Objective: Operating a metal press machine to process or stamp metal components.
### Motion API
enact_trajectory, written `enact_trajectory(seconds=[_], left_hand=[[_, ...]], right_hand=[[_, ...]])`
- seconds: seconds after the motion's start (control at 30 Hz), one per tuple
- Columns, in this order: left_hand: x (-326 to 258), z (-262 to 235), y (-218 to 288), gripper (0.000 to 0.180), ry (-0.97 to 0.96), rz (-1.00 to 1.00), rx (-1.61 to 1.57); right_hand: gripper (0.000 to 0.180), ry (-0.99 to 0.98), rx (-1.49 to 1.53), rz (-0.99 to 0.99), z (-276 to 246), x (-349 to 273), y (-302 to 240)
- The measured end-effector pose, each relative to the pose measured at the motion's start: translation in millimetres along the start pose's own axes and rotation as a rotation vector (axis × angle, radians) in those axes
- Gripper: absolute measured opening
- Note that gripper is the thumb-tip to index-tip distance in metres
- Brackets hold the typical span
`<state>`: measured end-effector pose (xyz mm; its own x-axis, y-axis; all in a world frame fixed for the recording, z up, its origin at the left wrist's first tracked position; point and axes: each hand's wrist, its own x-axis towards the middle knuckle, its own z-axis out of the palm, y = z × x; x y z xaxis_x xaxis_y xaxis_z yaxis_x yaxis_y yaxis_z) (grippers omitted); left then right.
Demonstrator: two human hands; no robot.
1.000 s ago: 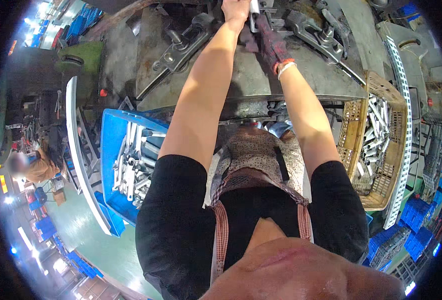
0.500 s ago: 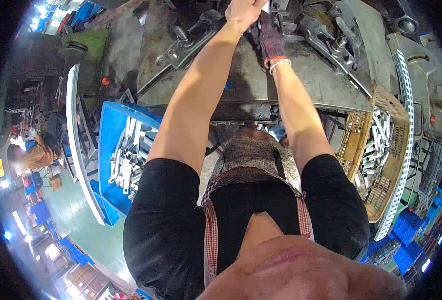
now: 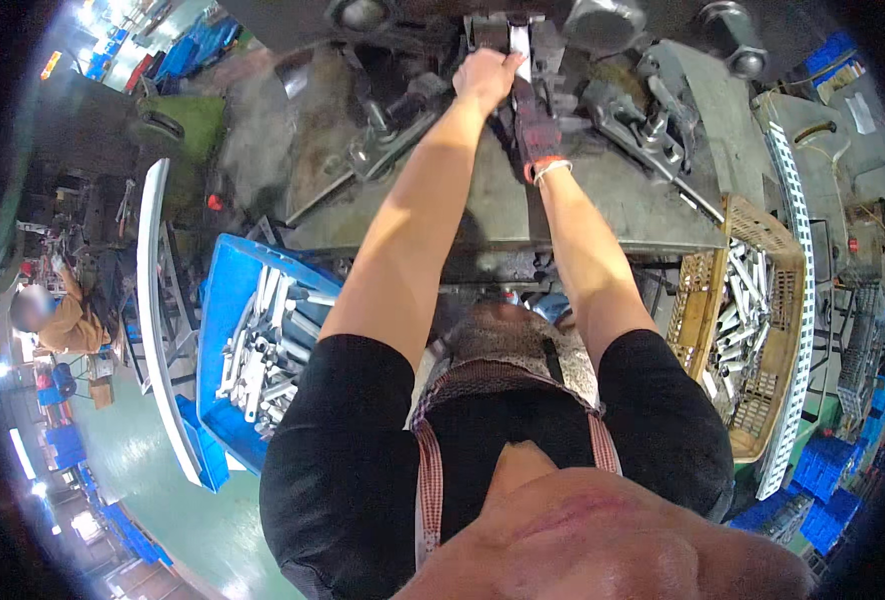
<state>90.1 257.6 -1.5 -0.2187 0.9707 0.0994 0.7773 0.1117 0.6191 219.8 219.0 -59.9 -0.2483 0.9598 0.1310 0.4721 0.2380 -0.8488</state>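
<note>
A narrow, pale metal strip lies between the dark metal blocks of the machine at the top middle. My bare left hand is closed beside it, its fingertips pinching at the strip's left edge. In a dark knitted glove with a red cuff, my right hand is closed at the strip's near end; its fingertips are hard to make out. Both arms stretch forward over the grey metal machine table. A clamp with a bolt sits left of my hands, and another clamp sits to the right.
A blue crate of metal pieces stands at my left, a tan slotted basket of similar pieces at my right. A pale rail and a perforated rail flank them. Large bolts hang overhead. Another person is far left.
The view has shifted, so my hands and the table sit lower in the picture and more of the machine shows above. The strip is now visible between the blocks, with both hands still at it.
</note>
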Motion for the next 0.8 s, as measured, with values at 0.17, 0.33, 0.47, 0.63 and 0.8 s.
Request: enact_trajectory(seconds=[0.17,0.33,0.47,0.63,0.8], left_hand=[[-38.4,-9.0,-4.2,0.044,0.181,0.385,-0.104],[-187.0,-71.7,-108.4,0.052,0.404,0.152,-0.19],[-328.5,-141.7,-246.0,0.037,0.834,-0.297,-0.239],[-440.6,-150.7,-335.5,0.043,0.053,-0.808,0.217],[-448.0,-116.0,-354.2,0.049,0.009,-0.745,0.032]], right_hand=[[0.044,0.021,-0.248,-0.098,2.8,-7.5,6.4],[0.03,-0.072,0.441,0.241,-9.4,-24.4,6.8],[0.027,-0.214,0.684,0.361,-22.8,-64.6,-1.8],[0.031,-0.107,0.587,0.319,-37.5,-103.4,-17.8],[0.038,-0.087,0.376,0.292,-36.8,-110.0,-15.1]])
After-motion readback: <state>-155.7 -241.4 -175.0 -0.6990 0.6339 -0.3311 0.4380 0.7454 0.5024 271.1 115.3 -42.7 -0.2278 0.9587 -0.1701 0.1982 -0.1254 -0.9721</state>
